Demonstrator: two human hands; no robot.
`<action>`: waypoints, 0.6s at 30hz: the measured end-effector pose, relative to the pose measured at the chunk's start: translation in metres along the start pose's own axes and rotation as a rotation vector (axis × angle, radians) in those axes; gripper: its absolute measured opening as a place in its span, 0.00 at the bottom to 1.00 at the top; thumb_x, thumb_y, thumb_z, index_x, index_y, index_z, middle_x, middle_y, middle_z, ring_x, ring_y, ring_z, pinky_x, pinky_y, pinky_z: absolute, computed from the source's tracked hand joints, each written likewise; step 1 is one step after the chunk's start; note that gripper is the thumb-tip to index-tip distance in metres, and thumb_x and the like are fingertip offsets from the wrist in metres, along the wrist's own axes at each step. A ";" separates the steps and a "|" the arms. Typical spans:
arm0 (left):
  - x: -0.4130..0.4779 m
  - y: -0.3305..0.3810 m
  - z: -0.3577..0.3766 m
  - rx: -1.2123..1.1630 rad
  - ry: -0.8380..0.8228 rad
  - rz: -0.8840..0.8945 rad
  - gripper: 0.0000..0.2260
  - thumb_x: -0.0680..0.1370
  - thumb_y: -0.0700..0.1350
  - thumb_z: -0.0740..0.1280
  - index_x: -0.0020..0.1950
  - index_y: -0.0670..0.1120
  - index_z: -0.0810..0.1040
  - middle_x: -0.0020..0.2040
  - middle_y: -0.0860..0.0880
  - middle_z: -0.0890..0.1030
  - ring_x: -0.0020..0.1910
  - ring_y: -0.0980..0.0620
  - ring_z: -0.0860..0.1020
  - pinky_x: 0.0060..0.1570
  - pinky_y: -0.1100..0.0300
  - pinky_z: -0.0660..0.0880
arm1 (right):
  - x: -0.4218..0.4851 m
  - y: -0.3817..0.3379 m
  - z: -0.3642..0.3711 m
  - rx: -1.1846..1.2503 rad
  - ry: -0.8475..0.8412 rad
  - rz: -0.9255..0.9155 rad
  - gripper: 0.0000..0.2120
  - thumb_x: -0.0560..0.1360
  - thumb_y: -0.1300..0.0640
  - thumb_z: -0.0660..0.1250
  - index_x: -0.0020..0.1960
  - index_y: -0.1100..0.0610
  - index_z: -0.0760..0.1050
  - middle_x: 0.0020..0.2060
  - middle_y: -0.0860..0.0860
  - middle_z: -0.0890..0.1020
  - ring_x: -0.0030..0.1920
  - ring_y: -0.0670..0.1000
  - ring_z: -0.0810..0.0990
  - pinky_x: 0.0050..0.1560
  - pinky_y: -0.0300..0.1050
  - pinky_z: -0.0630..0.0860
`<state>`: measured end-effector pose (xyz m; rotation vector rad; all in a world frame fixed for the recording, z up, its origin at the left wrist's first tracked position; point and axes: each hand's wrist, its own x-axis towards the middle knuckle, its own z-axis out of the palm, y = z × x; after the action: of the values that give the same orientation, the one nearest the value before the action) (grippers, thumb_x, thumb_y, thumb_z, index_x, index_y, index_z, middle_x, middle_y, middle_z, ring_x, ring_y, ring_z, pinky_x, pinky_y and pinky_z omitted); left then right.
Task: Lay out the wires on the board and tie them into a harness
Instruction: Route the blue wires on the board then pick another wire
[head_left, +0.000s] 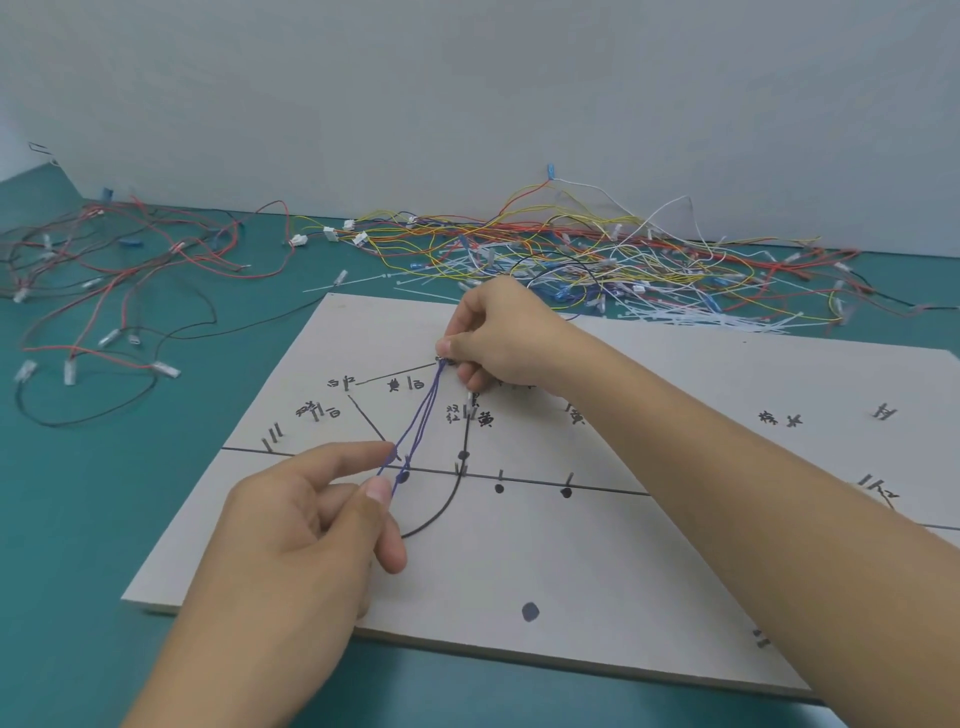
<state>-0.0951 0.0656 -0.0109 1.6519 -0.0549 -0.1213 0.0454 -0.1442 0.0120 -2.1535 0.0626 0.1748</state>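
Observation:
A grey board (571, 561) with drawn black routing lines, black dots, handwritten labels and small metal pins lies in front of me. Thin purple wires (423, 410) stretch taut across it between my two hands. My right hand (498, 338) pinches their far end, with a small connector, near the board's upper middle. My left hand (311, 514) pinches the near ends between thumb and forefinger beside a pin and a black dot. A black wire (447, 506) curves along the drawn line on the board.
A big tangle of red, yellow, white and blue wires (597, 249) with white cable ties (727, 319) lies behind the board against the wall. Red and black wires with connectors (104, 291) sprawl on the green table (78, 519) at the left.

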 end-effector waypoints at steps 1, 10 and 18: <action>0.000 0.001 0.000 -0.040 0.001 -0.015 0.16 0.83 0.39 0.65 0.48 0.58 0.86 0.29 0.41 0.79 0.18 0.51 0.61 0.23 0.65 0.63 | 0.000 0.001 0.000 -0.005 0.000 -0.011 0.05 0.78 0.60 0.72 0.46 0.61 0.79 0.26 0.51 0.82 0.25 0.48 0.82 0.26 0.37 0.76; 0.002 0.002 0.003 -0.173 -0.006 -0.085 0.14 0.83 0.36 0.63 0.45 0.48 0.85 0.30 0.37 0.77 0.18 0.52 0.58 0.22 0.65 0.61 | 0.003 0.013 0.003 0.102 0.046 -0.102 0.04 0.79 0.63 0.70 0.48 0.64 0.77 0.29 0.55 0.82 0.28 0.52 0.83 0.29 0.43 0.80; 0.003 0.002 0.003 -0.170 0.004 -0.121 0.07 0.83 0.36 0.64 0.51 0.43 0.81 0.30 0.36 0.77 0.18 0.52 0.58 0.23 0.64 0.61 | 0.005 0.009 0.006 -0.073 0.044 -0.110 0.04 0.78 0.61 0.71 0.45 0.59 0.78 0.30 0.54 0.83 0.28 0.51 0.84 0.30 0.44 0.81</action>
<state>-0.0922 0.0622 -0.0093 1.4852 0.0571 -0.2097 0.0492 -0.1440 0.0006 -2.2277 -0.0377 0.0661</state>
